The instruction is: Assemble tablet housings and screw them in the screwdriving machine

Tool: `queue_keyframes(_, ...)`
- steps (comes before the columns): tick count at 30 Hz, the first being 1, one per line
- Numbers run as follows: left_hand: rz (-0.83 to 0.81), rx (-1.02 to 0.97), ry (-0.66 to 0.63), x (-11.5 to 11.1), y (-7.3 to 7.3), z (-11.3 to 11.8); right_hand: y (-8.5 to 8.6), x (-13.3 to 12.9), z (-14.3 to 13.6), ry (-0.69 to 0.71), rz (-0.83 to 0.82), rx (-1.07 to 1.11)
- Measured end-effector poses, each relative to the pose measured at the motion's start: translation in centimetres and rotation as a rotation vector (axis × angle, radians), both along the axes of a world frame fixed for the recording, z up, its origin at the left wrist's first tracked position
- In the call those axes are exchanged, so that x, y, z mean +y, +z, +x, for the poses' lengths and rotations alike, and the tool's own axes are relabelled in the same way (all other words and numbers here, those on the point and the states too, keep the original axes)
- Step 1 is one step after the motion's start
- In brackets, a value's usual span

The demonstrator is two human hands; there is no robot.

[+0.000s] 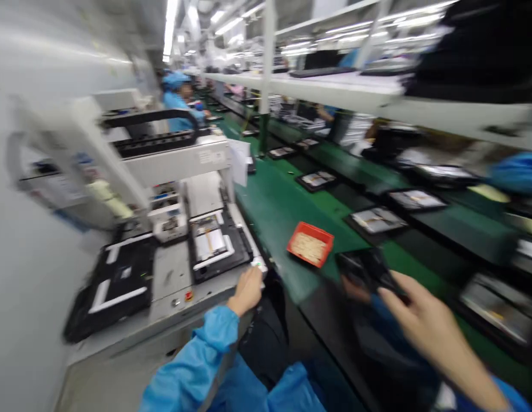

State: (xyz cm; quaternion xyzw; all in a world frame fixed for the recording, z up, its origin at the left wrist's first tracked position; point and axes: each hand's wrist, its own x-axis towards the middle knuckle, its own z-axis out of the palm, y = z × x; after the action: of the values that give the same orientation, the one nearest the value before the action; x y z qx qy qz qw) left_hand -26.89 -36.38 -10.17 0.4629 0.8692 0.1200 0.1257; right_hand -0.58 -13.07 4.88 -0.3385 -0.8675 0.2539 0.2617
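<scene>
My left hand (247,290) rests at the front right corner of a white bench machine (175,166), close to a small green button (257,264). Its fingers are curled, and whatever they touch or hold is hidden. On the machine's bed, a black fixture (237,247) carries an open tablet-like device (209,240) with its inner parts showing. To the right, my right hand (424,315) grips the edge of a glossy black panel (362,264) between thumb and fingers. The panel is tilted above the green bench and blurred, with reflections on it.
A red tray (295,237) of small pale pieces stands on the green bench (266,191). Several open devices, one nearby (377,220), lie along a dark conveyor. A second black fixture (124,272) sits at left. A shelf (334,86) overhangs; a blue-clad person (174,103) is farther back.
</scene>
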Motion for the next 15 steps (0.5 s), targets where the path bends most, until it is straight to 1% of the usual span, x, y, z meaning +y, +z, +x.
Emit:
queue_keyframes(1, -0.013, 0.001, -0.020, 0.3, -0.1, -0.1, -0.1, -1.2, 1.1, 0.014, 0.050, -0.044)
queue_keyframes(2, -0.023, 0.005, -0.044, 0.4, -0.4, -0.3, -0.2, -2.3, 2.0, 0.033, 0.066, -0.110)
queue_keyframes(3, -0.029, 0.020, -0.055, 0.5, -0.7, -0.6, -0.4, -3.4, 2.6, 0.025, 0.072, -0.177)
queue_keyframes(4, -0.019, 0.043, -0.037, 0.7, -1.2, -0.7, -0.6, -4.2, 3.0, -0.012, 0.064, -0.253)
queue_keyframes(5, 0.025, 0.042, -0.026, 1.0, -1.6, -0.6, -1.0, -4.9, 3.2, -0.074, 0.038, -0.348)
queue_keyframes(6, 0.099, 0.003, -0.023, 1.3, -1.9, 0.0, -1.4, -5.4, 3.2, -0.147, -0.004, -0.444)
queue_keyframes(7, 0.208, -0.085, -0.024, 1.7, -2.0, 1.2, -1.9, -5.8, 3.1, -0.188, -0.046, -0.519)
queue_keyframes(8, 0.324, -0.234, -0.023, 2.0, -1.9, 3.0, -2.4, -6.2, 3.0, -0.200, -0.077, -0.559)
queue_keyframes(9, 0.410, -0.449, -0.014, 2.3, -1.5, 5.3, -2.8, -6.6, 2.9, -0.196, -0.094, -0.565)
queue_keyframes(10, 0.428, -0.733, -0.041, 2.6, -0.9, 8.0, -3.2, -7.0, 2.8, -0.181, -0.094, -0.545)
queue_keyframes(11, 0.408, -1.027, -0.058, 2.8, -0.3, 10.8, -3.6, -7.3, 2.8, -0.152, -0.092, -0.510)
queue_keyframes(12, 0.376, -1.273, -0.026, 3.0, 0.3, 13.5, -4.0, -7.5, 3.0, -0.114, -0.095, -0.463)
queue_keyframes(13, 0.348, -1.447, 0.034, 3.3, 0.7, 15.8, -4.3, -7.4, 3.3, -0.072, -0.105, -0.410)
queue_keyframes(14, 0.327, -1.554, 0.105, 3.5, 1.0, 17.6, -4.6, -7.1, 3.9, -0.037, -0.127, -0.352)
queue_keyframes(15, 0.324, -1.587, 0.183, 3.8, 1.0, 18.8, -4.9, -6.5, 4.8, -0.033, -0.168, -0.285)
